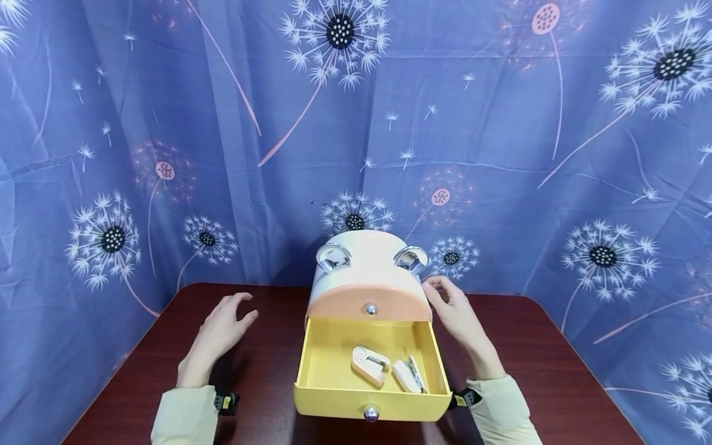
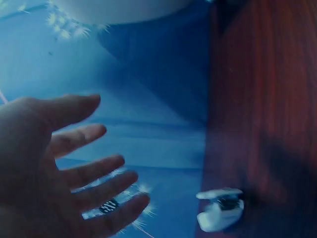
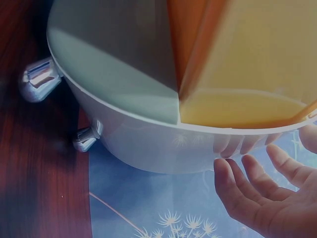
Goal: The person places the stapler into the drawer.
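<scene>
A white drawer box (image 1: 367, 259) with a peach upper drawer front (image 1: 339, 304) stands in the middle of the table. Its lower yellow drawer (image 1: 328, 352) is pulled out. In it lie a small pink-and-white stapler (image 1: 368, 371) and a small white stapler (image 1: 403, 377) with a metal part. My right hand (image 1: 456, 312) is at the box's right side, fingers loosely bent, fingertips right at the wall in the right wrist view. Left of the box, apart from it, my left hand (image 1: 219, 330) hovers over the table with spread fingers and holds nothing.
Two silvery round pieces (image 1: 334, 256) stick up from the box's top. Round silver knobs (image 1: 371, 413) sit on the drawer fronts. The dark red table (image 1: 267, 346) ends at a blue dandelion-print curtain (image 1: 278, 204). In the left wrist view, a small white object (image 2: 220, 218) shows at lower right.
</scene>
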Motion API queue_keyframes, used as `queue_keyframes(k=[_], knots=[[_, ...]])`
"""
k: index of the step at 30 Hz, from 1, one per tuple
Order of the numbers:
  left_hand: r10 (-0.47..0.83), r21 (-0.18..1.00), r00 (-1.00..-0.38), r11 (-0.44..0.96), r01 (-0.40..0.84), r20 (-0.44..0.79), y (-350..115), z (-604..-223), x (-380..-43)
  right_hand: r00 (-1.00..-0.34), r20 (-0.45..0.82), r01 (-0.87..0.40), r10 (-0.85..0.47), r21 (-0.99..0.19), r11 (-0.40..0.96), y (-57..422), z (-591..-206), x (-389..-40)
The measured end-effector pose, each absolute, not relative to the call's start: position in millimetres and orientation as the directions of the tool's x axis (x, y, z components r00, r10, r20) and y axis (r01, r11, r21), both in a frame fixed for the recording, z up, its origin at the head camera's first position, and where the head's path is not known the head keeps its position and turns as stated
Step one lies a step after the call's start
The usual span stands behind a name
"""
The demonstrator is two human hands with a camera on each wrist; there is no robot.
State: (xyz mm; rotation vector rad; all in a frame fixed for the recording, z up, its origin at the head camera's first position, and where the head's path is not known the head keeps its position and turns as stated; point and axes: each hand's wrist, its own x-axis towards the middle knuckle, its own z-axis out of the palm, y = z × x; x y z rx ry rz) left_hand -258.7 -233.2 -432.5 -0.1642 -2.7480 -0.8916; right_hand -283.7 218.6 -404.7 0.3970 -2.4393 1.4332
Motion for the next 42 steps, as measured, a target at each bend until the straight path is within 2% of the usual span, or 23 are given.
queue_keyframes(k=[6, 12, 22, 29, 42], knots=[[-0.068, 0.542, -0.989, 0.84, 0.013, 0.129, -244, -447, -266, -0.923, 0.373, -0.372, -0.096, -0.799, 0.473, 219, -406, -284], [-0.131, 0.514, -0.99, 0.853, -0.09, 0.044, -250, -461, -272, -0.923, 0.373, -0.37, -0.092, -0.797, 0.477, 219, -407, -285], [-0.192, 0.557, -0.975, 0.8, -0.222, -0.112, -257, -469, -279, -0.925, 0.369, -0.365, -0.089, -0.803, 0.47, 219, -406, -284], [-0.228, 0.529, -0.963, 0.805, -0.27, -0.145, -260, -472, -283, -0.924, 0.373, -0.368, -0.088, -0.801, 0.472, 219, -406, -284], [-0.229, 0.473, -0.965, 0.841, -0.263, -0.129, -267, -472, -285, -0.923, 0.375, -0.37, -0.088, -0.798, 0.476, 218, -405, -283]])
